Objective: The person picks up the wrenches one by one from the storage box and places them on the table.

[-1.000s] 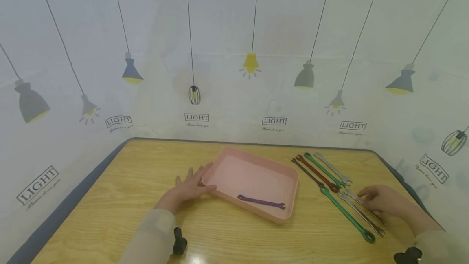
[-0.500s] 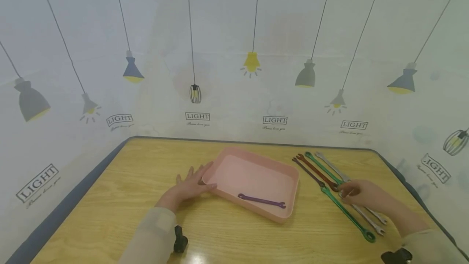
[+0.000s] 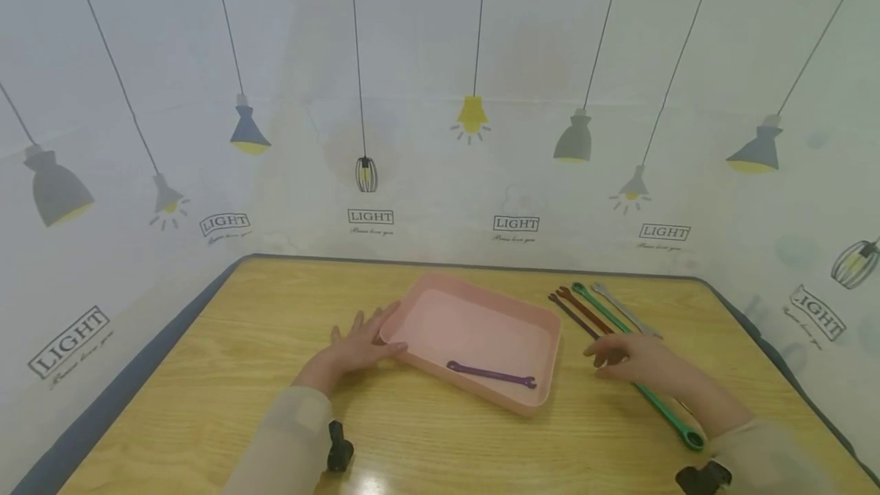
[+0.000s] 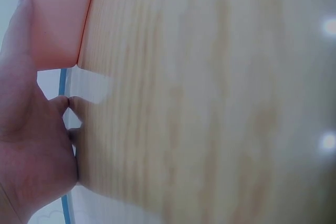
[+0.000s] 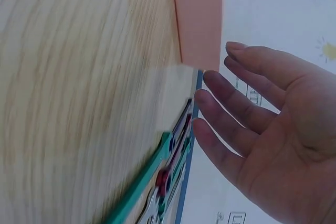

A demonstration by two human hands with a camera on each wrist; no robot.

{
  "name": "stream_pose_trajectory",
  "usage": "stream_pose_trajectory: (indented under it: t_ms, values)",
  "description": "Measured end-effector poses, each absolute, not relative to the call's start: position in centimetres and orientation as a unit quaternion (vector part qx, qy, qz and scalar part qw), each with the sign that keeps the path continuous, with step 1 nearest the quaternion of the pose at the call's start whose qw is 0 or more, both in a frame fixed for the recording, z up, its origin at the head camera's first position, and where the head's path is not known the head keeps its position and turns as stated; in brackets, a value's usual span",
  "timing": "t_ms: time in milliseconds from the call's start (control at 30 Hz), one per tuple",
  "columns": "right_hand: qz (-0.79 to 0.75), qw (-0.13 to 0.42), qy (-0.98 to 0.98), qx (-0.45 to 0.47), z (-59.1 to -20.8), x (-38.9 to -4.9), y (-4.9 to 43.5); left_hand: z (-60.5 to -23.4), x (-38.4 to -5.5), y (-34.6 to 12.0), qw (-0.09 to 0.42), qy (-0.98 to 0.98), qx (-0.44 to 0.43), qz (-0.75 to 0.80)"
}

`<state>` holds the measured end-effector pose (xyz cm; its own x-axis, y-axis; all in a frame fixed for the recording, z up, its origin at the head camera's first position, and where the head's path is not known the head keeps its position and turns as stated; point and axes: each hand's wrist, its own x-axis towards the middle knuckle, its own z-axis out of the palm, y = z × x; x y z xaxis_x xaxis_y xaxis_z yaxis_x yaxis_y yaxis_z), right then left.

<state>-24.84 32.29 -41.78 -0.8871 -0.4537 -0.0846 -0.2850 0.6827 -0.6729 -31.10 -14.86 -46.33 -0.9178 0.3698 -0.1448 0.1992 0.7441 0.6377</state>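
Note:
A pink rectangular tray (image 3: 474, 327) sits on the table with one purple wrench (image 3: 491, 375) inside it. At its left corner is my left hand (image 3: 354, 346), thumb lying along the tray's wall and fingers spread on the tabletop. Holding nothing, my right hand (image 3: 635, 361) hovers with bent fingers over the wrenches right of the tray. Behind its fingers lie a dark purple wrench (image 3: 573, 315), a red-brown wrench (image 3: 583, 309), a green wrench (image 3: 598, 302) and a silver wrench (image 3: 619, 305). Another green wrench (image 3: 670, 417) runs out beneath the palm; the hand hides other silver ones.
The wood-grain table (image 3: 440, 449) has a dark blue edge. Behind and beside it hangs a pale sheet (image 3: 412, 82) printed with lamps and the word LIGHT. A black wrist mount (image 3: 338, 445) sits on my left sleeve.
My right hand has moved left, from over the silver wrenches at the right toward the tray, covering different wrenches. The left hand and tray stay in place.

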Motion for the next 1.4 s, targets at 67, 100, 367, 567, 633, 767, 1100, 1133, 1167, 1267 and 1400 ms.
stream_pose_trajectory:
  t_ms: [67, 100, 367, 567, 633, 767, 1100, 1133, 1167, 1267, 1400]
  values:
    - [-0.349, 0.124, 0.905, -0.208, -41.6, -24.8, 31.5, -46.4, -31.1, -14.9, 0.132, 0.924, 0.153, 0.324]
    - [-0.352, 0.125, 0.903, -0.212, -41.5, -24.8, 31.1, -46.4, -31.1, -14.9, 0.132, 0.924, 0.152, 0.324]
    - [-0.366, 0.112, 0.887, -0.259, -40.8, -24.9, 28.1, -46.3, -31.1, -14.9, 0.130, 0.926, 0.152, 0.319]
    - [-0.350, 0.102, 0.893, -0.264, -40.5, -25.3, 25.3, -46.2, -31.0, -14.8, 0.128, 0.927, 0.149, 0.320]
    - [-0.351, 0.103, 0.893, -0.264, -40.6, -25.5, 24.5, -46.2, -31.0, -14.8, 0.127, 0.927, 0.149, 0.321]
    - [-0.363, 0.108, 0.887, -0.263, -41.4, -26.1, 22.9, -46.2, -31.0, -14.8, 0.127, 0.927, 0.148, 0.321]
    - [-0.353, 0.127, 0.891, -0.257, -42.4, -26.7, 19.8, -46.4, -31.0, -14.8, 0.129, 0.924, 0.150, 0.327]
    - [-0.353, 0.125, 0.892, -0.255, -42.7, -26.9, 19.6, -46.5, -31.0, -14.8, 0.129, 0.925, 0.150, 0.326]
    - [-0.350, 0.123, 0.894, -0.253, -42.9, -27.0, 19.4, -46.5, -31.0, -14.9, 0.129, 0.925, 0.150, 0.326]
    - [-0.338, 0.117, 0.902, -0.243, -43.6, -27.4, 18.8, -46.6, -31.1, -14.9, 0.128, 0.925, 0.152, 0.324]
    - [-0.313, 0.123, 0.915, -0.223, -44.2, -27.9, 18.2, -46.7, -31.1, -14.9, 0.133, 0.925, 0.148, 0.324]
